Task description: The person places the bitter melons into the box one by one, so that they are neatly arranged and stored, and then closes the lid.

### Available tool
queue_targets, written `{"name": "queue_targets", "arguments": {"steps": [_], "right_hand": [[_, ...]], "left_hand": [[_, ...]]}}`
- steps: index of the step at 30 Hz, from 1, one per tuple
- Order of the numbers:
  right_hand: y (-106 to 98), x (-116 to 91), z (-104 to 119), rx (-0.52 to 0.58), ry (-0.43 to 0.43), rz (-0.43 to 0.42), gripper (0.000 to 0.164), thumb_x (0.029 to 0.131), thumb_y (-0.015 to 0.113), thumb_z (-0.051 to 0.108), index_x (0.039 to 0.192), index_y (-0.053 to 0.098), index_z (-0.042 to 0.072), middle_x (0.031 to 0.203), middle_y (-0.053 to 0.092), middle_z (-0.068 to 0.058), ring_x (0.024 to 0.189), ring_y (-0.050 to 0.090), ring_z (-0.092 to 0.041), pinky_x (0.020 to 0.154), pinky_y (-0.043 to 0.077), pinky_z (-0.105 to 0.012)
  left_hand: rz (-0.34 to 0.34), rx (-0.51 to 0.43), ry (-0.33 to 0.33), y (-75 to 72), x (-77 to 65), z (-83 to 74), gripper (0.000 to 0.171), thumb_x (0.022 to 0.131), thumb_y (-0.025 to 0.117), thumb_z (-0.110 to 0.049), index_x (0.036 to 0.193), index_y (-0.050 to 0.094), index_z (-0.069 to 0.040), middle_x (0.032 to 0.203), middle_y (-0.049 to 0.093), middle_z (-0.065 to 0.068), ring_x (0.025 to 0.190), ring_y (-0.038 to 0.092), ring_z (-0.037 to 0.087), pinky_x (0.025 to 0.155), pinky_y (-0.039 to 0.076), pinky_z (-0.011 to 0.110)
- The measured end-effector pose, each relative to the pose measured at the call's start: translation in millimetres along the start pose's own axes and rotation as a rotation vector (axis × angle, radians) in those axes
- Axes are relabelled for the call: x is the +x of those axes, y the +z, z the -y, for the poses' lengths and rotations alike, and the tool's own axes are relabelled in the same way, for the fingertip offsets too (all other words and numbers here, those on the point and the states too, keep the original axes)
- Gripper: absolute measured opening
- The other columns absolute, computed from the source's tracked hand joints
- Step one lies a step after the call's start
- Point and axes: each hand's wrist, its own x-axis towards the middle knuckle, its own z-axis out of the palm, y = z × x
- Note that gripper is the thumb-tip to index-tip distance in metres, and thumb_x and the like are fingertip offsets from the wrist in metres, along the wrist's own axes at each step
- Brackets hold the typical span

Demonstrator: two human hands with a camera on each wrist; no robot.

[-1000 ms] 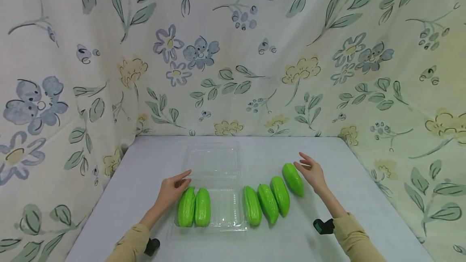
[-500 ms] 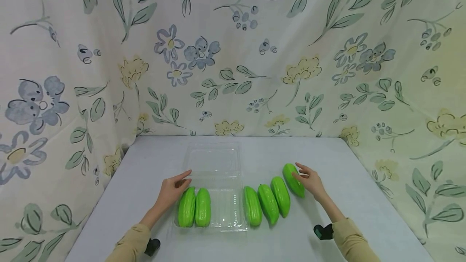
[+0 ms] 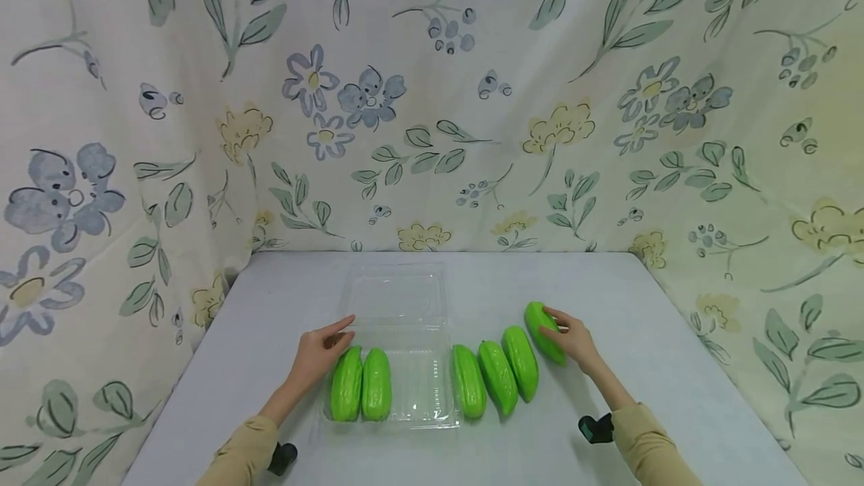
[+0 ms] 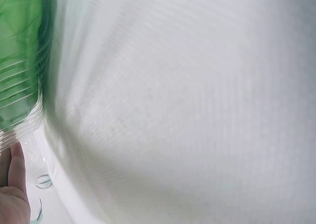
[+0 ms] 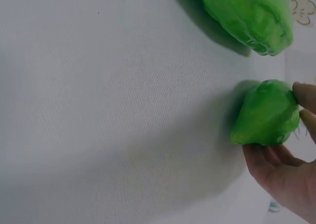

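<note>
A clear plastic clamshell box (image 3: 418, 415) lies with its lid (image 3: 398, 298) raised toward the back, and two long green gourd-like vegetables (image 3: 376, 385) rest in its left part. My left hand (image 3: 320, 351) holds the box's back left corner near the hinge, thumb and forefinger on either side of the edge; in the left wrist view its fingers (image 4: 16, 162) touch the box's side. On the right, my right hand (image 3: 572, 340) grips the farthest green gourd (image 3: 540, 328). In the right wrist view, fingers and thumb surround that gourd (image 5: 269, 110), which is on the table.
Three more green gourds (image 3: 497, 377) lie in a slanting row between the box and my right hand. The white table (image 3: 486, 283) ends at a floral curtain (image 3: 432, 171). Black wrist devices (image 3: 596, 430) sit below both forearms.
My right hand has come down and to the left onto the farthest gourd, its fingers closing around it. The left hand and the box have stayed where they were.
</note>
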Motion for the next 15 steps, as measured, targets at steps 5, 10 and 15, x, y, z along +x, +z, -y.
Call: {"name": "queue_targets", "arguments": {"steps": [5, 10, 15], "right_hand": [[-0.2, -1.3, -0.7, 0.003, 0.003, -0.001, 0.057, 0.092, 0.062, 0.027, 0.141, 0.043, 0.005, 0.136, 0.044, -0.033, 0.124, 0.043, -0.046, 0.090, 0.046, -0.050], [0.6, -2.3, 0.3, -0.005, -0.002, -0.014, 0.057, 0.091, 0.063, 0.026, 0.141, 0.044, 0.005, 0.133, 0.045, -0.034, 0.122, 0.044, -0.047, 0.088, 0.047, -0.050], [0.7, -2.9, 0.8, -0.018, -0.004, -0.023, 0.057, 0.091, 0.064, 0.026, 0.140, 0.045, 0.005, 0.132, 0.047, -0.034, 0.121, 0.046, -0.047, 0.088, 0.046, -0.051]], "left_hand": [[-0.002, -0.007, -0.001, 0.1, -0.1, 0.1, 0.035, 0.090, 0.066, -0.016, 0.124, 0.064, -0.007, 0.108, 0.071, 0.015, 0.087, 0.071, 0.016, 0.064, 0.050, 0.020], [-0.002, -0.005, -0.002, 0.1, -0.8, 1.3, 0.035, 0.090, 0.066, -0.016, 0.124, 0.064, -0.006, 0.108, 0.070, 0.016, 0.087, 0.071, 0.015, 0.065, 0.051, 0.019], [0.003, -0.009, -0.016, -0.1, -0.1, 0.0, 0.035, 0.090, 0.066, -0.016, 0.124, 0.064, -0.008, 0.110, 0.070, 0.015, 0.089, 0.071, 0.019, 0.064, 0.049, 0.019]]}}
